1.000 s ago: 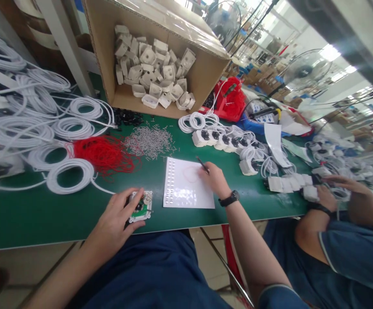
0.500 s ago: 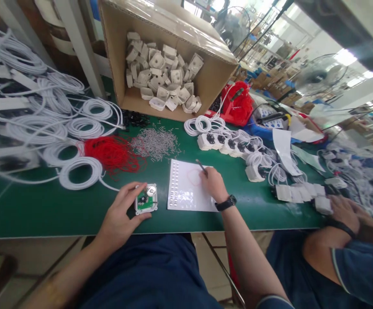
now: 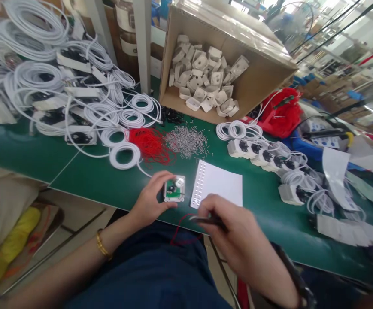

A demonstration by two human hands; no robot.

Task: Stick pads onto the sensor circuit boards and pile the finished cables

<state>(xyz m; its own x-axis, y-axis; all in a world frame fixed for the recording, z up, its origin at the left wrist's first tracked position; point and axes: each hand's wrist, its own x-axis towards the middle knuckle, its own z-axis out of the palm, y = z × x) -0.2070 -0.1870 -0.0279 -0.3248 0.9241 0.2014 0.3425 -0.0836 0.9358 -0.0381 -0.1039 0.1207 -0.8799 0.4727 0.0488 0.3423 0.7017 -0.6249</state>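
My left hand (image 3: 152, 197) grips a small white square housing (image 3: 174, 189) by its left side, thumb below and fingers above. Its open face shows a green circuit board with a round white part and a black part. My right hand (image 3: 228, 231) is closed round a slim dark tool (image 3: 208, 220) with a pale tip; its exact kind is unclear. A thin red loop (image 3: 180, 219) hangs by the tip, over the table's front edge and my lap. Behind the hand lies a white pad (image 3: 220, 184) with small shiny pieces in rows along its left side.
Red loops (image 3: 149, 143) and small metal pins (image 3: 188, 140) lie in piles behind my left hand. A cardboard box (image 3: 257, 68) of white housings stands behind. White cable coils (image 3: 125, 155) spread left; wired white units (image 3: 263, 156) line the right. A red bag (image 3: 279, 113) sits beyond.
My right hand has come off the pad towards me with the tool. The red loop, earlier on the pad, now hangs near the tool's tip. The view has turned left; my left hand keeps its hold.
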